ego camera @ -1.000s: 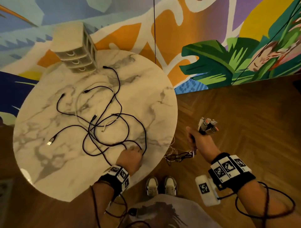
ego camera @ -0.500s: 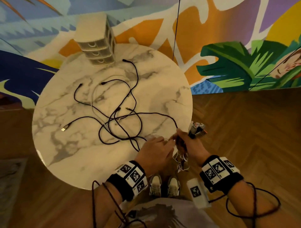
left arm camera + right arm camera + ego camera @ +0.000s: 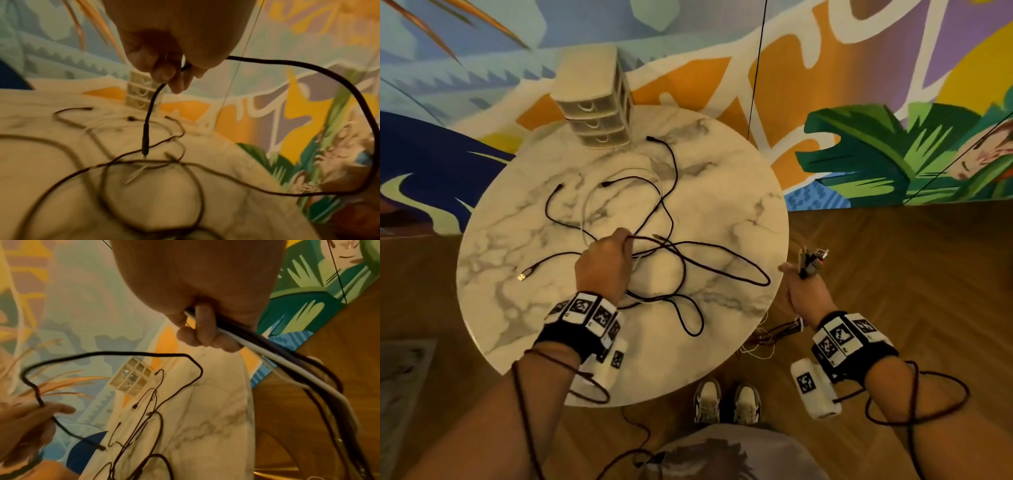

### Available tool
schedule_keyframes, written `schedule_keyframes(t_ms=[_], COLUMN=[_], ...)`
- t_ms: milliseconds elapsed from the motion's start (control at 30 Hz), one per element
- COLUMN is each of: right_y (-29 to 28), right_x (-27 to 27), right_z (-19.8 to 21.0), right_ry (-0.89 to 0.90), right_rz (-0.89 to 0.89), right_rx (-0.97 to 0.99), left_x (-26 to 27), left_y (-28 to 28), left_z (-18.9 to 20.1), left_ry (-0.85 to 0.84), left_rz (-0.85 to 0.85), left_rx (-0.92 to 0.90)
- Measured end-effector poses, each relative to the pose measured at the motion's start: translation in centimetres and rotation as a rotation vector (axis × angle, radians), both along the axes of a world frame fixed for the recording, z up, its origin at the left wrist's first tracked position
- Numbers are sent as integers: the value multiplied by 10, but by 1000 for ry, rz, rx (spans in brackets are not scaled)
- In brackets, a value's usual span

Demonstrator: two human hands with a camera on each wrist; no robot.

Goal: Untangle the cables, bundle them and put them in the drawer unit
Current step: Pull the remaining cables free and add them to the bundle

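- Head view: the left hand [image 3: 602,267] is over the middle of the round marble table [image 3: 739,192], fingers pinched on one black cable [image 3: 722,263] near its plug end. This looks like an attempt to draw that one strand free of the tangle of cables [image 3: 654,219] lying across the top. The right hand [image 3: 803,291] waits off the table's right edge, fist curled round a bunch of gathered cables [image 3: 812,262], likely parked there so they cannot re-tangle. The drawer unit [image 3: 595,99] stands at the far edge, all drawers shut.
- Left wrist view: thumb and fingertips [image 3: 164,73] nip the black cable, its plug [image 3: 145,146] hanging down just above the heap.
- Right wrist view: the fingers [image 3: 203,327] wrap white and dark strands that trail down toward the floor.
- Against half a second ago: the two hands then met at the near right edge of the table; now the left has gone to the middle with the cable end and the right has drawn back outward.
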State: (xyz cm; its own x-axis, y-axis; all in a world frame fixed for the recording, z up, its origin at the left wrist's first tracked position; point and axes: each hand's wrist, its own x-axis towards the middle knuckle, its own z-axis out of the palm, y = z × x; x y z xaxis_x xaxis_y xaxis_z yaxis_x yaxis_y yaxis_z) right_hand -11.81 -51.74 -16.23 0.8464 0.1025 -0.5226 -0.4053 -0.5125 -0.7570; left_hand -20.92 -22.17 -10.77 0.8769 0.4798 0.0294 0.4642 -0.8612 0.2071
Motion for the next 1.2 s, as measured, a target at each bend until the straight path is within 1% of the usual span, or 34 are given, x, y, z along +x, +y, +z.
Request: schedule_keyframes(t_ms=[33, 67, 133, 167, 233, 300, 400, 467, 600, 667, 733, 767, 800, 833, 900, 967, 1000, 1067, 1133, 1167, 1200], right_y=[0, 1, 6, 11, 22, 34, 40, 37, 29, 30, 32, 31, 30, 29, 26, 26, 26, 25, 25, 24, 23], right_x=[2, 4, 6, 6, 4, 0, 0, 1, -1, -3, -3, -3, -3, -4, -9, -16, -20, -24, -28, -31, -32], right_z=[4, 10, 26, 36, 51, 60, 67, 70, 76, 79, 80, 80, 78, 77, 76, 78, 79, 80, 80, 80, 81], right_ry=[-38, -89, -180, -203, -192, -141, -119, -130, -103, -95, -93, -94, -92, -89, -74, -61, -58, -48, -32, -26, -19], right_rz=[-37, -73, -112, -89, 34, 143, 191, 216, 239, 270, 282, 270, 252, 235, 244, 283, 303, 347, 404, 423, 426], right_rx=[-24, -8, 86, 144, 255, 321, 371, 414, 489, 462, 403, 380, 363, 352, 349, 365, 372, 376, 372, 377, 391], left_x=[5, 9, 14, 15, 17, 16, 9, 4, 2, 2, 0, 0, 0, 1, 8, 20, 25, 32, 36, 37, 39], left_y=[-11, -23, -46, -58, -81, -102, -124, -129, -125, -124, -124, -123, -122, -120, -114, -109, -109, -113, -120, -123, -126], left_z=[8, 16, 27, 31, 39, 42, 36, 31, 24, 21, 19, 20, 21, 23, 25, 23, 24, 26, 29, 31, 33], left_ry=[-70, -135, -173, -170, -192, -226, -217, -185, -125, -134, -197, -247, -297, -345, -393, -315, -256, -177, -143, -142, -152], left_rz=[-24, -72, -207, -276, -398, -519, -738, -850, -998, -1056, -1090, -1057, -982, -875, -589, -309, -205, -83, -26, -27, -52], left_rx=[-20, -41, -55, -44, -11, 37, 90, 110, 150, 148, 56, -29, -131, -232, -407, -560, -673, -981, -1236, -1289, -1284])
